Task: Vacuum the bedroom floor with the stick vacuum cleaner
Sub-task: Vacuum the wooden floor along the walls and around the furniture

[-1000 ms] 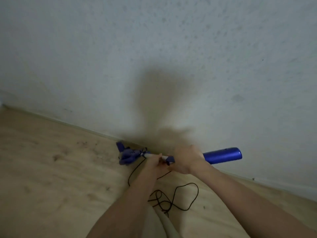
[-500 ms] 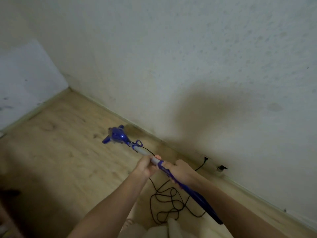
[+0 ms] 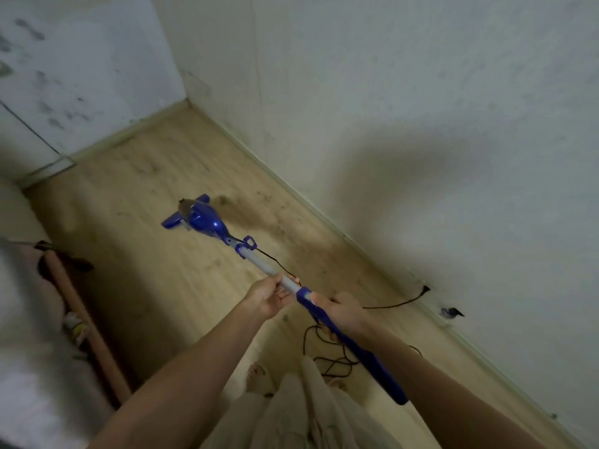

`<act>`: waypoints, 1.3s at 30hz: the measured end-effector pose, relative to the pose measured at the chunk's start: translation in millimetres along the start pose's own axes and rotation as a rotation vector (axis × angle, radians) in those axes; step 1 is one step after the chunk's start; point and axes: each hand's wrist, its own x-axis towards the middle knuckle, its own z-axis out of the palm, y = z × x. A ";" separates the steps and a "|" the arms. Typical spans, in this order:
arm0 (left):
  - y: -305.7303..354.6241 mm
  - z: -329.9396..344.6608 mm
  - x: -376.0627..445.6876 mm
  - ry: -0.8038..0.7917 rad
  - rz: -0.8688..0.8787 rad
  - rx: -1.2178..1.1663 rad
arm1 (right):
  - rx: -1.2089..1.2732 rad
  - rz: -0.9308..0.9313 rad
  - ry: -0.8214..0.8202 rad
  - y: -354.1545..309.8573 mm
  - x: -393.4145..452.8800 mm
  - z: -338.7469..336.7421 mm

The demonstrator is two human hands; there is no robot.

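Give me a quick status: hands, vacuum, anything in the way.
Left hand grips the grey tube, right hand grips the blue handle. Stick vacuum head on the floor near the wall. Black cord looped by the feet.

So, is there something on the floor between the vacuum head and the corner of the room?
Nothing solid shows between the vacuum head and the corner, only bare floor with dust marks. The cord lies behind, near the feet.

Blue stick vacuum cleaner (image 3: 207, 220), grey tube, tilted, head seemingly on wooden floor (image 3: 155, 273)
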 end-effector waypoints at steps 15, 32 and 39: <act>118.1 -132.3 15.5 -0.005 0.112 -0.175 | -0.326 -0.195 -0.103 -120.6 75.8 103.1; 375.2 -247.1 57.7 0.335 0.336 -0.206 | -0.322 -0.348 -0.203 -355.8 225.7 214.1; 504.2 -304.6 67.7 0.366 0.378 -0.310 | -0.359 -0.357 -0.240 -474.0 296.1 274.5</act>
